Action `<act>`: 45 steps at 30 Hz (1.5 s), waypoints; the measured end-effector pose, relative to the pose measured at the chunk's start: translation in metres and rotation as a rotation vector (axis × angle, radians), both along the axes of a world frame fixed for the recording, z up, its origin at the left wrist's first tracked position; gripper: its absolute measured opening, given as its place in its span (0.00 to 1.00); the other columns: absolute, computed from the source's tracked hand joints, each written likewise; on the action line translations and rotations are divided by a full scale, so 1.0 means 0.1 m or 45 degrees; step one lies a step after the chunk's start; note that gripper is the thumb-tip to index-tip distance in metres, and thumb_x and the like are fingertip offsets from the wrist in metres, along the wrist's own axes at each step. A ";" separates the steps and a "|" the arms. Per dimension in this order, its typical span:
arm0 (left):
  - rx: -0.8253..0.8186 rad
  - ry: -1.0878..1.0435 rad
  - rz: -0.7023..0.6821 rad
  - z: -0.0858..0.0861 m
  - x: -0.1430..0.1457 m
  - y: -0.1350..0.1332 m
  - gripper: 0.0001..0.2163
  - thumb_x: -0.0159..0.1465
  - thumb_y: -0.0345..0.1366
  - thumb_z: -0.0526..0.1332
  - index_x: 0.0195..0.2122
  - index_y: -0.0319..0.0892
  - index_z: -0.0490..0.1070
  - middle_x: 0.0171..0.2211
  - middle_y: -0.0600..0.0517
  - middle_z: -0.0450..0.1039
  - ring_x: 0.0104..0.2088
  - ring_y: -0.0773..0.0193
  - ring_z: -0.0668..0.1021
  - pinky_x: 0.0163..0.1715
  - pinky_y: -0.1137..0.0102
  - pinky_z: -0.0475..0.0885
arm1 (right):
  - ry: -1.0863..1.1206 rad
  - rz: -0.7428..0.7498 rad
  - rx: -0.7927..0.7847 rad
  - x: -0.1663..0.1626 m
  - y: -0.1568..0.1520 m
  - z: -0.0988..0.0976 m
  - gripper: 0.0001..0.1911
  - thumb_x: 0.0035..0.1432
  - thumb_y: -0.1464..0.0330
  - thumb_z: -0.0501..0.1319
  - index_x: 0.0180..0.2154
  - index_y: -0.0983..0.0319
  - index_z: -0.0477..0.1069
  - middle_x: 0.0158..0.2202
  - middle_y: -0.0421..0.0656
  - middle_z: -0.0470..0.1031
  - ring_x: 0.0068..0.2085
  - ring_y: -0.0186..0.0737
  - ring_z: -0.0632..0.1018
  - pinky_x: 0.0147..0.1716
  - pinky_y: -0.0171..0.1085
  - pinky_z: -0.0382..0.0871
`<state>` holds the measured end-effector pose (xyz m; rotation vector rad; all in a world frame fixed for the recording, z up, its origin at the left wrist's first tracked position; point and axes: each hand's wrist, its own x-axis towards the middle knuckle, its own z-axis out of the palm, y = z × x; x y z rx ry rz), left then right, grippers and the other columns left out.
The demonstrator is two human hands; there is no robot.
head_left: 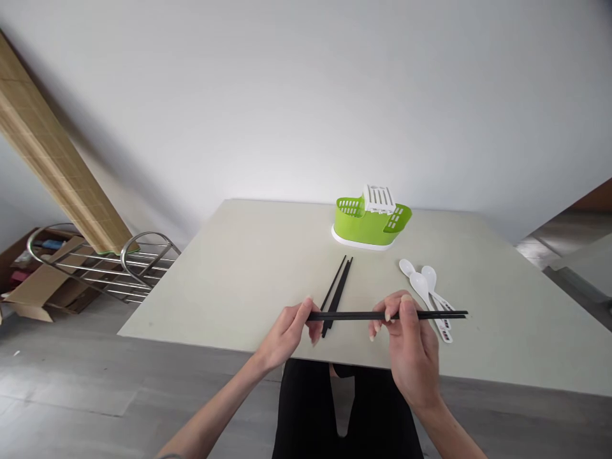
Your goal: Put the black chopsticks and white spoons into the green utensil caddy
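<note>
A pair of black chopsticks (356, 315) lies level between my hands, above the table's near side. My left hand (291, 328) pinches their left end. Further right, the fingers and thumb of my right hand (411, 347) close round them, with the right ends sticking out past it. Under and behind the held pair, several more black chopsticks (340, 290) rest on the table, pointing away from me. Three white spoons (421, 287) with patterned handles lie overlapped beyond my right hand; the held chopsticks cross in front of their handles.
A green utensil basket (366, 228) with a white slotted top piece (380, 199) and white base stands at the back of the pale table (239, 268), near the wall. To the left are a metal rack (90, 268), a leaning rolled mat (62, 153) and a cardboard box (43, 287).
</note>
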<state>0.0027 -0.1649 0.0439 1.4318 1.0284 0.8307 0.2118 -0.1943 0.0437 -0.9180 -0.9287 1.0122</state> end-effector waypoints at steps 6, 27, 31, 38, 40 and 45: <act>-0.167 -0.239 0.229 -0.17 0.12 0.00 0.22 0.74 0.57 0.49 0.36 0.44 0.68 0.20 0.60 0.53 0.21 0.68 0.57 0.23 0.71 0.58 | 0.015 0.040 -0.054 -0.08 -0.08 -0.09 0.21 0.75 0.53 0.53 0.32 0.58 0.66 0.35 0.38 0.60 0.30 0.35 0.71 0.29 0.38 0.69; -0.448 -0.788 -0.048 -0.15 0.38 0.05 0.21 0.76 0.54 0.47 0.37 0.43 0.68 0.20 0.61 0.56 0.16 0.73 0.53 0.19 0.76 0.57 | 0.390 -0.027 -0.118 0.05 -0.14 -0.18 0.22 0.72 0.52 0.58 0.29 0.59 0.67 0.34 0.38 0.60 0.27 0.32 0.70 0.23 0.35 0.67; -0.455 -0.794 -0.041 -0.12 0.41 0.04 0.24 0.75 0.57 0.46 0.37 0.43 0.68 0.20 0.61 0.53 0.17 0.73 0.52 0.19 0.76 0.57 | 0.416 -0.023 -0.134 0.09 -0.17 -0.22 0.22 0.72 0.52 0.58 0.29 0.59 0.68 0.33 0.37 0.60 0.28 0.32 0.70 0.25 0.34 0.68; -0.534 -0.909 -0.175 -0.02 0.45 -0.02 0.30 0.74 0.60 0.44 0.45 0.40 0.74 0.26 0.56 0.61 0.18 0.74 0.57 0.19 0.75 0.60 | 0.631 0.000 -0.280 0.18 -0.13 -0.31 0.19 0.69 0.53 0.63 0.30 0.58 0.68 0.32 0.37 0.61 0.28 0.33 0.68 0.25 0.33 0.69; -0.537 -0.921 -0.190 0.01 0.47 -0.04 0.28 0.74 0.59 0.47 0.50 0.40 0.75 0.30 0.54 0.63 0.19 0.74 0.59 0.19 0.75 0.61 | 0.684 0.002 -0.293 0.22 -0.11 -0.32 0.19 0.67 0.53 0.65 0.30 0.57 0.68 0.31 0.37 0.61 0.28 0.33 0.67 0.25 0.33 0.69; -0.470 -0.881 -0.250 0.03 0.52 -0.05 0.26 0.75 0.57 0.48 0.52 0.42 0.75 0.33 0.53 0.63 0.21 0.73 0.62 0.20 0.75 0.64 | 0.749 -0.008 -0.297 0.26 -0.09 -0.31 0.19 0.66 0.54 0.67 0.29 0.57 0.68 0.31 0.37 0.60 0.28 0.32 0.67 0.24 0.31 0.68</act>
